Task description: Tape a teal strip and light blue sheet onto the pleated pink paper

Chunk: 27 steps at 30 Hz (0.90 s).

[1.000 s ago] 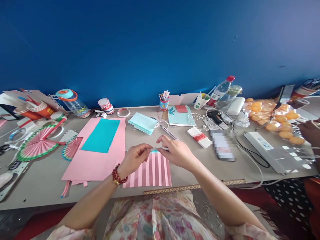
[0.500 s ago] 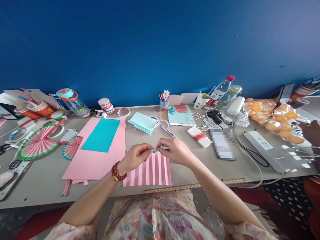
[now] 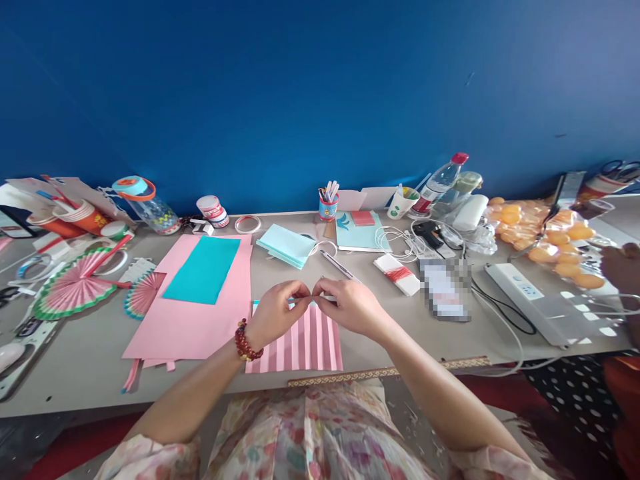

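My left hand (image 3: 279, 312) and my right hand (image 3: 349, 305) are both closed in a pinch, their fingertips meeting over a sheet of pleated pink paper (image 3: 300, 343). Between them is a thin whitish strip, mostly covered by the fingers; its exact kind is not clear. The pleated paper lies on the table under my hands, folds running away from me, with a narrow turquoise edge at its far side. A pen (image 3: 337, 265) lies just beyond my right hand. A red bead bracelet (image 3: 247, 341) circles my left wrist.
Left lie pink sheets (image 3: 150, 333) under a turquoise sheet (image 3: 203, 270), beside a paper fan (image 3: 75, 287). Light-blue folded paper (image 3: 286, 245) is ahead. Right are a red-thread card (image 3: 399, 273), a phone (image 3: 445, 290), cables and a power strip (image 3: 520, 287). Another person's hand (image 3: 623, 267) shows far right.
My left hand has moved slightly right and turned, so the fingertips of both hands now meet. The whitish strip, visible between them before, is now mostly hidden.
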Each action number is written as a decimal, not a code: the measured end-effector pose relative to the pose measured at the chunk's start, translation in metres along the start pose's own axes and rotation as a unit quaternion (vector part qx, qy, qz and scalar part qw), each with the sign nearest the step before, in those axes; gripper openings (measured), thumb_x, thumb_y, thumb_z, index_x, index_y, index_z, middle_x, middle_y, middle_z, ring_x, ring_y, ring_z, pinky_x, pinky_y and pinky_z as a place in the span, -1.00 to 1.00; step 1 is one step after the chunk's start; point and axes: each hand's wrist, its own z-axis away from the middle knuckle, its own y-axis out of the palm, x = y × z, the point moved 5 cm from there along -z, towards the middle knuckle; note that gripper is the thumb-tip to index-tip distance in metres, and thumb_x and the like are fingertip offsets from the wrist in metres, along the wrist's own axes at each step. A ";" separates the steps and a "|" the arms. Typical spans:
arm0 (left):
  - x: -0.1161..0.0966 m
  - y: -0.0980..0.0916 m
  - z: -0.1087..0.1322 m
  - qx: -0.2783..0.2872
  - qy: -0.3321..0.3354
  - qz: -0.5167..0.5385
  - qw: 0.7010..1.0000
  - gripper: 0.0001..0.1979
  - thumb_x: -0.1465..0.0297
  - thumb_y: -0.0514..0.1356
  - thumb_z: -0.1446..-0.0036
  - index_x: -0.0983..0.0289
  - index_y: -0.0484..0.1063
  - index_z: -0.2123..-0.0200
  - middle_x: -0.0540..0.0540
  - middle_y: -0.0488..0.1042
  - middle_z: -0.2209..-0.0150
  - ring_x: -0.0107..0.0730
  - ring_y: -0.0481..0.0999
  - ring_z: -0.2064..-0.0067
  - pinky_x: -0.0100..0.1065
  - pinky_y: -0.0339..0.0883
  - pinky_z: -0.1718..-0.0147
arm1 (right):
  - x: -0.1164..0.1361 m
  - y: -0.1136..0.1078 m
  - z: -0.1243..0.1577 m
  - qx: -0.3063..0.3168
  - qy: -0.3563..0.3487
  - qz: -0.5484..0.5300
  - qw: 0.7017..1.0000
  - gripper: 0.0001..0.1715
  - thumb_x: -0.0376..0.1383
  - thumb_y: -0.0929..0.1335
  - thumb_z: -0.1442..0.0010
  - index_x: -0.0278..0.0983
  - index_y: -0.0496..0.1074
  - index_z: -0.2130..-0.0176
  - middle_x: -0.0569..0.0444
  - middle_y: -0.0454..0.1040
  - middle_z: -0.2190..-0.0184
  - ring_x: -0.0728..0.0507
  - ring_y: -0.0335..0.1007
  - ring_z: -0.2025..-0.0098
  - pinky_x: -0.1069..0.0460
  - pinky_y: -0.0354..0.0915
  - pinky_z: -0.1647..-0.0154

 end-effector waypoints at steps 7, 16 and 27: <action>-0.008 -0.001 0.006 -0.068 0.069 -0.092 0.991 -0.85 0.42 0.05 -0.29 0.23 0.34 0.36 0.03 0.44 0.40 -0.33 0.41 0.31 -0.33 0.25 0.27 | -0.003 0.007 0.000 -0.039 0.004 -0.069 0.997 -0.90 -0.32 0.30 -0.19 -0.21 0.42 0.35 0.20 0.39 0.56 0.00 0.21 0.52 0.11 -0.02 0.47; -0.006 -0.011 0.019 -0.195 0.135 -0.073 0.969 -0.90 0.45 0.12 -0.23 0.22 0.42 0.33 0.09 0.48 0.36 -0.27 0.44 0.26 -0.17 0.27 0.04 | -0.041 0.009 0.010 -0.228 0.040 -0.182 0.956 -0.82 -0.26 0.25 -0.25 -0.25 0.39 0.34 0.12 0.47 0.49 -0.04 0.33 0.47 0.11 0.18 0.43; 0.031 -0.005 0.011 -0.081 -0.120 0.564 0.813 -0.84 0.35 0.33 -0.11 0.26 0.46 0.24 -0.03 0.42 0.48 -0.51 0.40 0.38 -0.33 0.33 0.14 | -0.126 0.008 0.029 -0.185 0.113 0.266 0.939 -0.55 -0.26 0.14 -0.36 -0.28 0.35 -0.14 -0.02 0.58 0.41 -0.11 0.44 0.49 0.06 0.07 0.54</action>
